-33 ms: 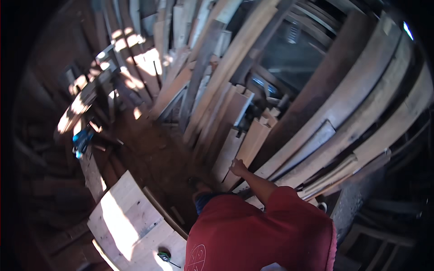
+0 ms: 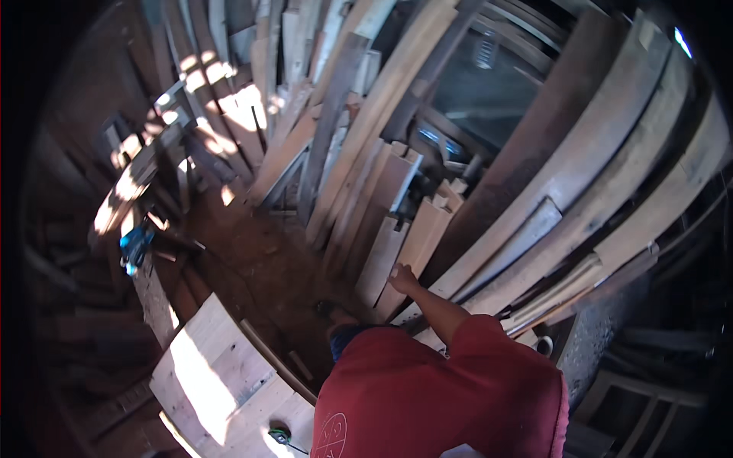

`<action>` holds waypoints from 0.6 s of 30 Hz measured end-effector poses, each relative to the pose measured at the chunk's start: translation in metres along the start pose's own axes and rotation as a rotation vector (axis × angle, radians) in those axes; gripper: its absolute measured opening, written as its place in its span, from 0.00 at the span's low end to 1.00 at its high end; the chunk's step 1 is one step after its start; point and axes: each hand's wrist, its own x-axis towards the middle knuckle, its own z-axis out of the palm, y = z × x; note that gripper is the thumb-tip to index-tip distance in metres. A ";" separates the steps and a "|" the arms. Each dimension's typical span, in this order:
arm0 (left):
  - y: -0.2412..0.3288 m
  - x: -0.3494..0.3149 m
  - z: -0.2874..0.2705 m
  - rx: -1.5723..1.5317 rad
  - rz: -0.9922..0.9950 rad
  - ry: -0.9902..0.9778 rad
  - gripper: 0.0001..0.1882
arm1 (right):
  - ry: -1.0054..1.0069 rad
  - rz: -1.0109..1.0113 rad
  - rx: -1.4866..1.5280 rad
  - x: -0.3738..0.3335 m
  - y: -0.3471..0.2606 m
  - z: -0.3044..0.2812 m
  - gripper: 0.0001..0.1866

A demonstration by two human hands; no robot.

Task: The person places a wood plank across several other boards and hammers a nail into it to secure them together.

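My right hand [image 2: 400, 278] reaches forward from the red sleeve. Its fingers look curled closed, and whatever they hold, if anything, is too small to make out. It is beside the lower part of a light wooden board [image 2: 425, 237] with notches cut in its upper end, one of several leaning there. Whether the hand touches this board I cannot tell. A shorter pale board [image 2: 382, 259] leans just left of it. My left hand is out of view.
On the left stands a pale wooden tabletop [image 2: 237, 362] with a small green and black tool [image 2: 279, 435] on it. A blue power tool [image 2: 135, 248] rests farther left. Long planks [image 2: 565, 191] lean on the right. Brown floor [image 2: 244, 244] runs between.
The view has shifted slightly, so the boards sit a little farther left and higher or lower in places. My right hand stays by the same board.
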 end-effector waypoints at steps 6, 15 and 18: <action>0.066 0.007 0.016 0.067 0.195 -0.009 0.60 | 0.733 -0.099 0.151 -0.019 -0.027 -0.110 0.33; 0.129 -0.006 0.034 0.107 0.422 -0.018 0.58 | 1.653 -0.025 -0.041 -0.111 -0.039 -0.345 0.41; 0.134 -0.012 0.038 0.122 0.460 -0.017 0.58 | 1.633 0.093 -0.126 -0.123 -0.009 -0.362 0.41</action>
